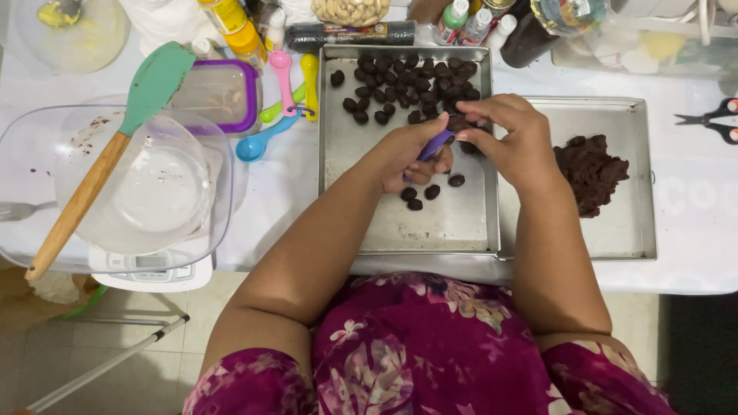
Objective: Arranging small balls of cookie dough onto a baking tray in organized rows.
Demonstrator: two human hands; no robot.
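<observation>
Bowl [157,188] of clear glass sits far left on a white scale [154,269], and a spatula [115,146] with a green blade and wood handle leans across it, well apart from both hands.

Next comes the left tray [369,215], set on the white tabletop [692,230]. Many small dark dough balls [407,84] fill its top part, and 4 more [427,192] lie just below the hands.

The left hand [411,157] hovers over this tray. Its grip is curled tight around a purple spoon [437,144]. The spoon's long axis runs up and to the right, and its bowl end points at the right hand, so the 2 hands meet at that end.

The right hand [511,138] is just beside it, touching the spoon's tip. Its fingers [484,115] are pinched together there. I cannot tell if they hold dough, since the fingers hide it.

Farther right, the other tray [607,238] holds 1 big lump of dark dough [590,173]. The lump lies to the right of the right hand, near its wrist, so that hand is the nearer 1.

Scissors [711,123] lie at the far right edge.
</observation>
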